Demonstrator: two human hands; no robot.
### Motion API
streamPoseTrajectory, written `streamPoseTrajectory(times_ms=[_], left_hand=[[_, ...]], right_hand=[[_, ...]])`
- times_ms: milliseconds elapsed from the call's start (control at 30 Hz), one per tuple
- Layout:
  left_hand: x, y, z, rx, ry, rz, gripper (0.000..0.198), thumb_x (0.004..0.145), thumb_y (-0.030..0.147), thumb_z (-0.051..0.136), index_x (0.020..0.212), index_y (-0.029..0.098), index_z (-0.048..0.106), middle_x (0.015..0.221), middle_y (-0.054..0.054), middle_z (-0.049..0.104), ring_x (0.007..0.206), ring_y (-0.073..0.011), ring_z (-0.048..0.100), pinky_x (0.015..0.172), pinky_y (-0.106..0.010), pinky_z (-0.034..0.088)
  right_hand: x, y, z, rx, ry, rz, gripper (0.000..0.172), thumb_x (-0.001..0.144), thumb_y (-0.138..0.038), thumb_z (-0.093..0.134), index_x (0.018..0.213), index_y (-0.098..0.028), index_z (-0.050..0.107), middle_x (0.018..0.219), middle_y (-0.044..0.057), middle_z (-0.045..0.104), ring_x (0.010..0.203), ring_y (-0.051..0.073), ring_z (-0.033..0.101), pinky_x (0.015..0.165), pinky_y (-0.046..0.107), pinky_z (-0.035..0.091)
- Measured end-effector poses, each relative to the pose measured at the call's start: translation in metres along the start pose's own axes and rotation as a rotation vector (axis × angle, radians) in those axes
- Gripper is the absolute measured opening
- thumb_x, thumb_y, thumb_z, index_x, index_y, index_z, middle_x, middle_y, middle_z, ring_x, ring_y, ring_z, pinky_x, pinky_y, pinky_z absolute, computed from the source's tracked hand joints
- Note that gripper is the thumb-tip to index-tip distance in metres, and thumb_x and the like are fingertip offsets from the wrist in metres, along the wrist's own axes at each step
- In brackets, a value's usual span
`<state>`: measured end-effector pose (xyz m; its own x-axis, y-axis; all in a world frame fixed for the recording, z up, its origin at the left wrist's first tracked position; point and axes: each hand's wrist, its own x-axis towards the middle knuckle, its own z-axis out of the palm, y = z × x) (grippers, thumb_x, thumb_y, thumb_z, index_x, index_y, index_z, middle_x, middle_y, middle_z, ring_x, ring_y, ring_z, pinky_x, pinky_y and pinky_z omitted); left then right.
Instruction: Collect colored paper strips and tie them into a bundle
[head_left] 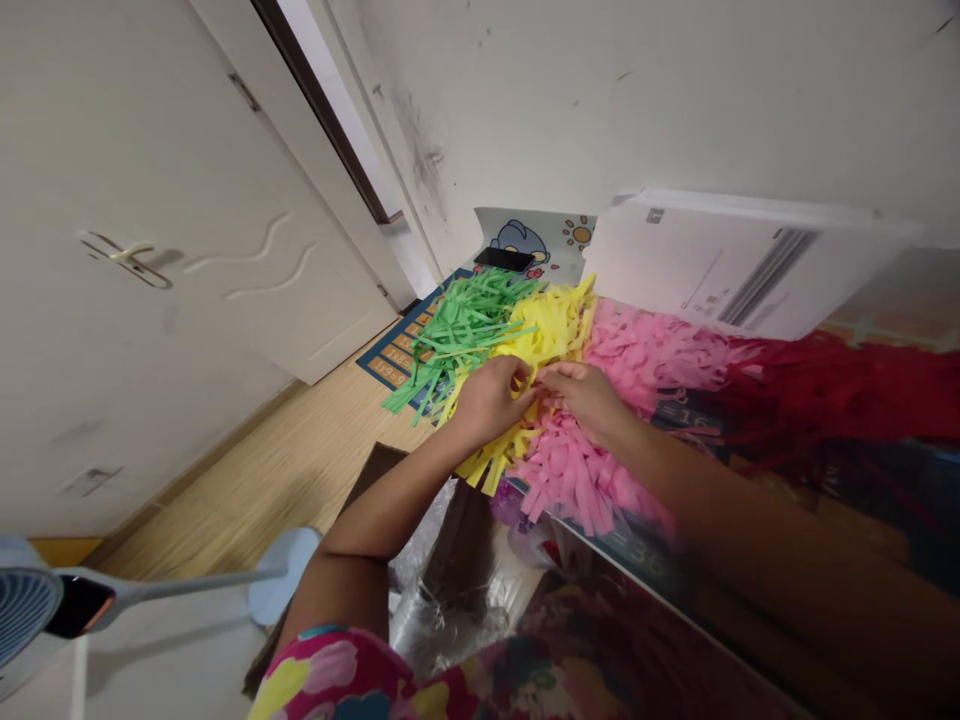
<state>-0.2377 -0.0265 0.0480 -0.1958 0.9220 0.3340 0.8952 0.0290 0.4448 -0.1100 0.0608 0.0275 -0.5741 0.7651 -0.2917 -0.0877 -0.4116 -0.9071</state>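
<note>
Piles of cut paper strips lie side by side on a table: green strips [461, 335], yellow strips [551, 325], pink strips [645, 355] and red strips [832, 390]. My left hand [491, 400] rests on the yellow pile with its fingers curled round yellow strips. My right hand [585, 392] meets it at the fingertips, pinching the same yellow strips where the yellow and pink piles join.
A white box [742, 260] stands behind the piles against the wall. A dark phone [504, 259] lies beyond the green strips. A door [187, 230] is at the left, a standing fan [45, 605] at the lower left, plastic wrapping [442, 590] under the table edge.
</note>
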Motion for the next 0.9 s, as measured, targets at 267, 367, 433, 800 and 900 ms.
streamPoseTrajectory(times_ms=[267,367,433,800,900], left_hand=[[0.006,-0.009,-0.002,-0.109,-0.012,-0.119,0.006,0.079,0.016,0.066,0.073,0.017,0.065,0.074,-0.003,0.068,0.068,-0.0147,0.060,0.063,-0.025,0.043],[0.006,-0.012,0.000,-0.149,-0.026,-0.138,0.005,0.078,0.014,0.067,0.081,0.016,0.064,0.075,-0.002,0.067,0.067,-0.0141,0.060,0.063,-0.025,0.043],[0.005,-0.013,0.002,-0.127,-0.033,-0.131,0.015,0.079,0.012,0.067,0.093,0.016,0.063,0.079,-0.002,0.067,0.070,-0.0156,0.061,0.066,-0.026,0.044],[0.008,-0.020,0.003,-0.087,-0.017,-0.087,0.013,0.079,0.020,0.070,0.071,0.018,0.061,0.075,-0.003,0.065,0.072,-0.0159,0.058,0.068,-0.028,0.042],[0.009,-0.022,0.005,-0.179,-0.013,-0.160,0.016,0.077,0.020,0.072,0.068,0.017,0.059,0.069,0.000,0.063,0.064,-0.0132,0.056,0.062,-0.025,0.039]], right_hand=[[-0.002,0.001,0.000,-0.024,0.015,-0.004,0.012,0.069,-0.021,0.074,0.071,-0.016,0.063,0.072,0.002,0.066,0.067,0.013,0.064,0.059,0.023,0.052],[-0.002,0.003,0.001,-0.026,0.020,-0.021,0.008,0.069,-0.018,0.071,0.073,-0.016,0.064,0.074,0.002,0.066,0.067,0.013,0.064,0.059,0.023,0.052],[-0.002,0.004,0.001,-0.028,0.021,-0.029,0.006,0.069,-0.017,0.069,0.073,-0.016,0.064,0.073,0.001,0.066,0.068,0.013,0.064,0.059,0.022,0.052],[-0.001,0.006,0.002,-0.052,0.006,-0.012,0.008,0.073,-0.021,0.071,0.072,-0.017,0.064,0.072,0.003,0.066,0.070,0.014,0.064,0.059,0.023,0.056],[0.000,0.006,0.003,-0.060,0.008,-0.009,0.010,0.074,-0.022,0.071,0.071,-0.017,0.063,0.071,0.003,0.065,0.071,0.015,0.065,0.058,0.022,0.056]])
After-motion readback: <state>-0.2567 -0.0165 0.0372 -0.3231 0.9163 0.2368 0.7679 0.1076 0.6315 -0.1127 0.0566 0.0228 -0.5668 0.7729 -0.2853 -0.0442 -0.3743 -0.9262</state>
